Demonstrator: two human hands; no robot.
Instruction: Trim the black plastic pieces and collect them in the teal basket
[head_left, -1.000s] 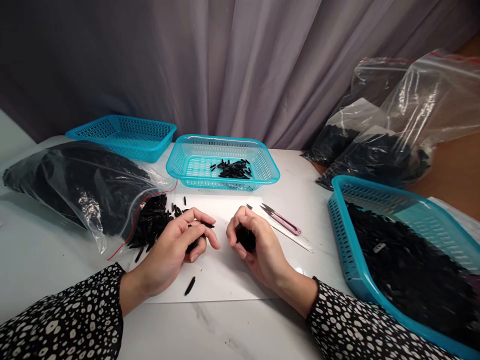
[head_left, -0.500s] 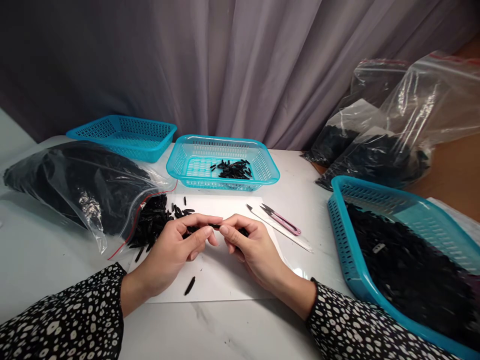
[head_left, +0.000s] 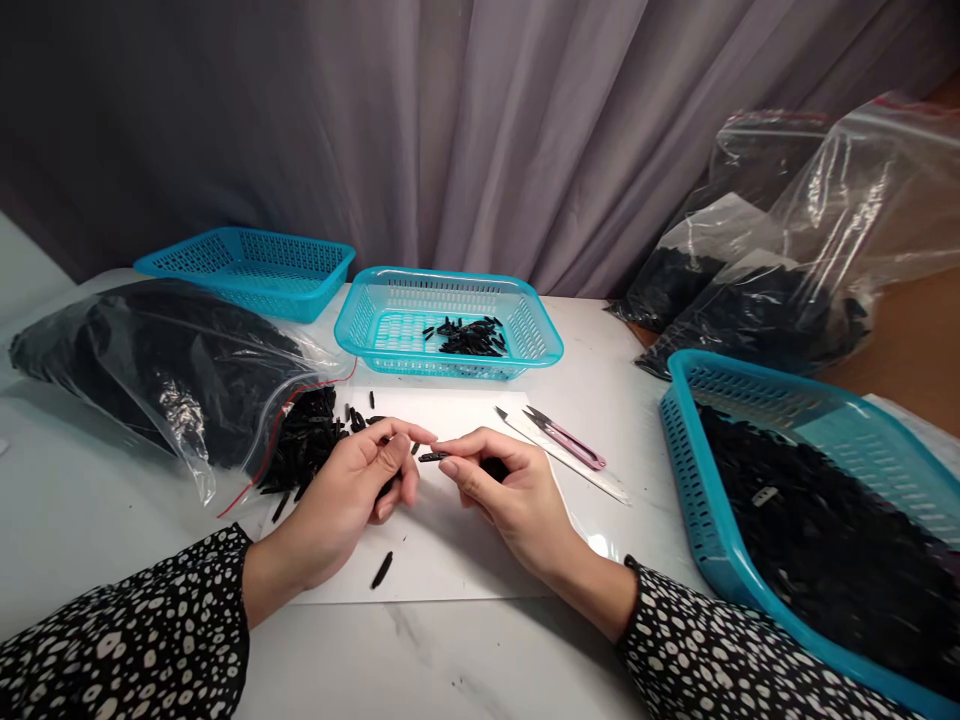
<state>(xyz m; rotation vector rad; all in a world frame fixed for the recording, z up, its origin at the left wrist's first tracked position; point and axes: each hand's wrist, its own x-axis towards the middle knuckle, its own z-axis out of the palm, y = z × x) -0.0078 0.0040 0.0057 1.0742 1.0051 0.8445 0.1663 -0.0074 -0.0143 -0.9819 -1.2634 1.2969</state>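
Observation:
My right hand (head_left: 506, 480) pinches a slim black piece (head_left: 432, 457) between thumb and fingertips, and more black shows inside its curled fingers. Just left of it, my left hand (head_left: 360, 480) is closed too, thumb bent against the index finger, with dark pieces partly visible under the curled fingers. Its index fingertip points at the pinched piece; whether they touch I cannot tell. Both hands are above a white sheet (head_left: 465, 560). One loose black piece (head_left: 382, 570) lies on the sheet below. A heap of similar pieces (head_left: 307, 440) spills from a plastic bag by my left hand.
The clear bag (head_left: 157, 370) bulges with black material at left. Behind stand a blue basket (head_left: 315, 300) and another blue basket (head_left: 536, 360) holding some black pieces. Thread snips (head_left: 566, 440) and tweezers (head_left: 577, 468) lie right. A fuller blue basket (head_left: 679, 480) and zip bags (head_left: 780, 290) stand farther right.
My hands have drawn slightly apart at the fingertips. The black piece between them now sticks out from the right hand's pinch, and the left thumb has pulled back.

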